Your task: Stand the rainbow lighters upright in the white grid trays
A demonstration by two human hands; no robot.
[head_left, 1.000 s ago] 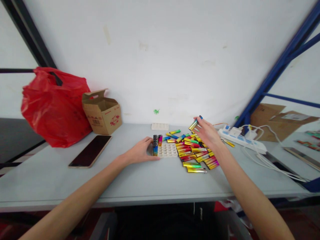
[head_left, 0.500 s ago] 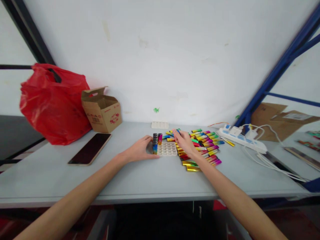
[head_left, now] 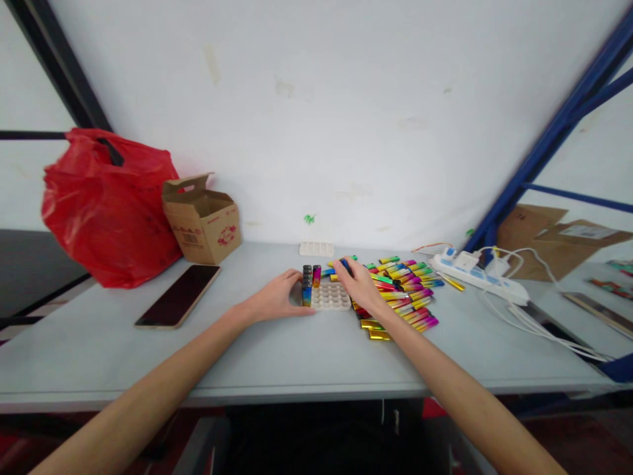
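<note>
The right hand (head_left: pixel 359 285) is closed on a slim dark-blue-topped lighter (head_left: pixel 348 265) (mostly hidden by the fingers) at the far right corner of a white, many-holed tray (head_left: pixel 331 298), while the left hand (head_left: pixel 277 297), thumb and fingers apart, curves around the tray's left end beside upright, metallic-coloured, black-topped lighters (head_left: pixel 307 288) standing in it. Just right of the tray, partly hidden by the right hand, a loose pile of shiny multicoloured lighters (head_left: pixel 409 280) lies on the pale grey table (head_left: pixel 297 356).
</note>
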